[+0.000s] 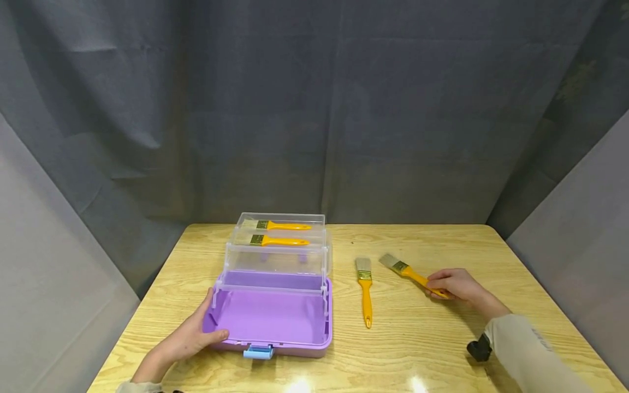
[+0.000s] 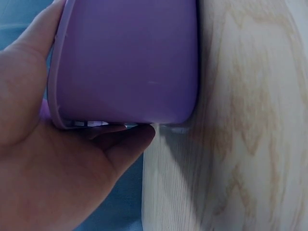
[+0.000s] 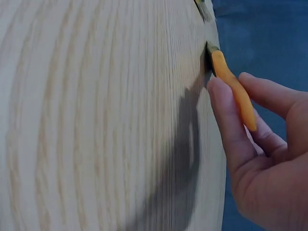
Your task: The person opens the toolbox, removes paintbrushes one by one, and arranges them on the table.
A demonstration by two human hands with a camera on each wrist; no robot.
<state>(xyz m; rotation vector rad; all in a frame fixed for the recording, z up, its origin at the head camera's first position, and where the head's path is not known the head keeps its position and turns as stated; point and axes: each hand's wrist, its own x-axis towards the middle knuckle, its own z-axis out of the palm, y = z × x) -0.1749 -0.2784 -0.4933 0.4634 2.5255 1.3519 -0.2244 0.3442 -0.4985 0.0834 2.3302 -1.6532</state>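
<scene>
My right hand [image 1: 454, 285] pinches the yellow handle of a paintbrush [image 3: 234, 89] between thumb and fingers, its bristles pointing to the far left. Another paintbrush [image 1: 366, 295] lies on the table between that hand and a purple storage box [image 1: 324, 345]. With its thumb over the front left rim and its fingers along the side, my left hand [image 1: 189, 335] holds the box. The box stands unfolded, its clear tiered trays [image 1: 275, 284] raised toward the back. An upper paintbrush [image 1: 287, 226] and a lower paintbrush [image 1: 285, 241] lie in those trays, handles to the right.
A light blue latch [image 1: 258, 352] hangs at the box's front. The wooden table [image 1: 417, 349] ends at a dark curtain [image 1: 393, 136] behind, with pale panels [image 1: 580, 234] at both sides. A black wrist device [image 1: 479, 348] sits at my right sleeve.
</scene>
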